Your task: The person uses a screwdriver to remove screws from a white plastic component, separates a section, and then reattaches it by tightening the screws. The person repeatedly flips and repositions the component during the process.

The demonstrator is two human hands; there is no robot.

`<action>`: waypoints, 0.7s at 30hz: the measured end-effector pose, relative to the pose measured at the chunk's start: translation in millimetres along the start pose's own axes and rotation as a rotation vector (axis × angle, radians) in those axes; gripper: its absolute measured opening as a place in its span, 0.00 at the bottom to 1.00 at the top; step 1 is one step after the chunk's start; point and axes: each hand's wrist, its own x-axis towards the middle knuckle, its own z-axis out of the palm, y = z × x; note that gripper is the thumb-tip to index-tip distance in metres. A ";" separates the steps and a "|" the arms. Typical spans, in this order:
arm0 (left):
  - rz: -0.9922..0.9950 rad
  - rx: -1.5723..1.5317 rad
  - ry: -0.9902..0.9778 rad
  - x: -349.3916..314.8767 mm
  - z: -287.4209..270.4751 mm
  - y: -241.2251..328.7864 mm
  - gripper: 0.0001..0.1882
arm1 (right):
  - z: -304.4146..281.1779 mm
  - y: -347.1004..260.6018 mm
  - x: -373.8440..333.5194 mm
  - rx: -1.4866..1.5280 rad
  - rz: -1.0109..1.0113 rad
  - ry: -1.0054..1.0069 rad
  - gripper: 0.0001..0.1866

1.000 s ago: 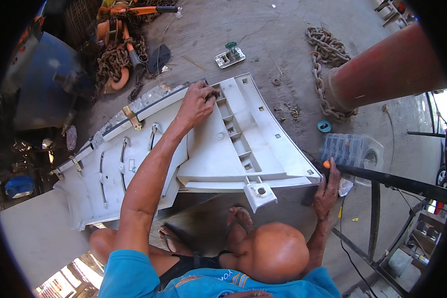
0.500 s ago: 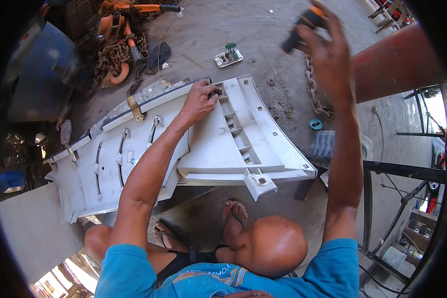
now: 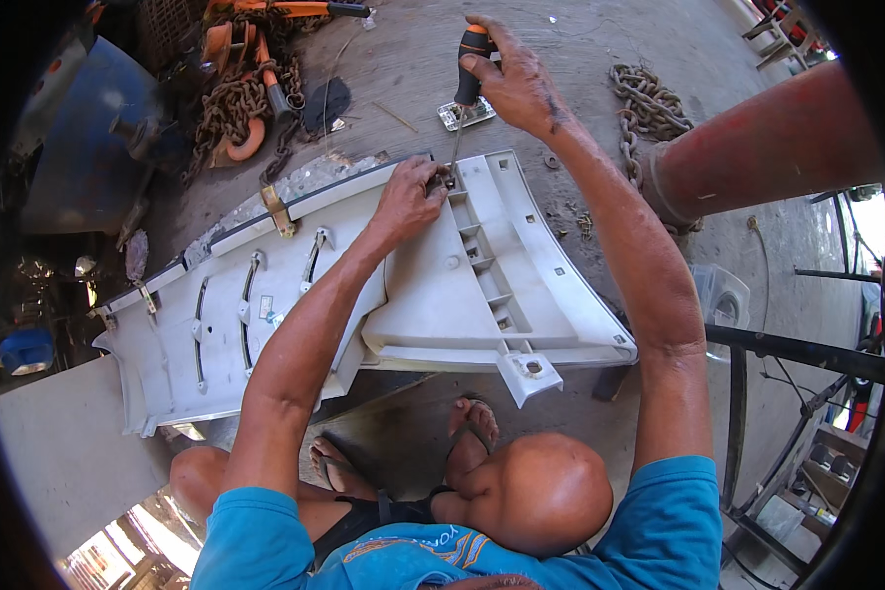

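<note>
A large white plastic panel (image 3: pixel 423 305), ribbed on the face turned up, lies in front of my knees. My right hand (image 3: pixel 517 84) grips a screwdriver (image 3: pixel 472 67) by its black and orange handle. Its thin shaft slants down to the panel's far edge, at the top of a row of small pockets. There my left hand (image 3: pixel 408 202) rests on the panel, fingers curled together beside the screwdriver's tip. Whatever those fingers pinch is too small and hidden to name. A metal bracket (image 3: pixel 278 211) sits on the panel's far rim, left of my left hand.
Rusty chain and an orange chain hoist (image 3: pixel 228 49) lie at the far left. Beyond the panel is a small white part (image 3: pixel 480 114), partly behind the screwdriver. At right are a chain heap (image 3: pixel 649 98), a thick red pipe (image 3: pixel 757 143) and a black metal frame (image 3: pixel 796 354).
My right hand has swung left and down with the screwdriver, bringing its tip to the panel beside my left hand. My left hand has stayed at the same spot on the panel.
</note>
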 end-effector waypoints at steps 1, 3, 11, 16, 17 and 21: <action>0.001 0.007 0.008 -0.1 0.9 0.0 0.18 | 0.5 0.1 0.0 -0.003 0.016 -0.004 0.29; -0.003 0.017 0.016 -1.0 2.2 -0.5 0.19 | 4.5 -0.2 -2.7 -0.039 -0.069 0.029 0.28; -0.038 0.016 -0.005 -1.0 0.2 2.9 0.20 | 10.8 7.9 -4.2 -0.041 -0.097 0.022 0.28; -0.042 0.004 -0.016 -1.9 -1.8 5.5 0.20 | 8.6 10.6 -5.1 0.000 0.010 -0.006 0.28; -0.042 0.002 -0.021 -1.8 -1.9 5.7 0.20 | 9.0 11.9 -5.1 -0.010 -0.004 0.000 0.28; -0.040 0.007 -0.018 -1.6 -0.5 5.5 0.19 | 12.9 19.8 -3.1 -0.071 -0.093 0.040 0.28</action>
